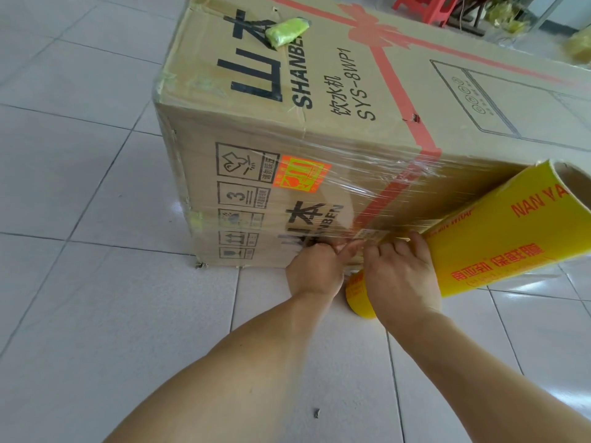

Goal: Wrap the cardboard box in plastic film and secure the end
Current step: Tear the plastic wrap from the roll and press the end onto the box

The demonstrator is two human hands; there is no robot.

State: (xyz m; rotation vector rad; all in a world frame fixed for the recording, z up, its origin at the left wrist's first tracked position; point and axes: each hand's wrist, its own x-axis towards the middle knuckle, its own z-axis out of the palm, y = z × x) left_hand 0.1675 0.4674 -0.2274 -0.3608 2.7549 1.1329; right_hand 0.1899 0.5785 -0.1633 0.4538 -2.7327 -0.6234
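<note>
- Head view: the box (319, 129) lies on its side on the tiled floor (80, 187), filling the frame from 12 to 3 o'clock, film (367, 193) stretched over its near face.
- My left hand (315, 270) pinches the film low against the box.
- My right hand (399, 276), just beside it, has its fingers curled on the film by the yellow roll (499, 238) at 3 o'clock.
- A green wad (287, 32) rests on top.

Film-wrapped cardboard box (287, 129) lying on floor

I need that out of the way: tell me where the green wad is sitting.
In the head view, the green wad lies on top of the cardboard box, near its far left end, beside the big black printed characters and left of the red bow print.
</note>
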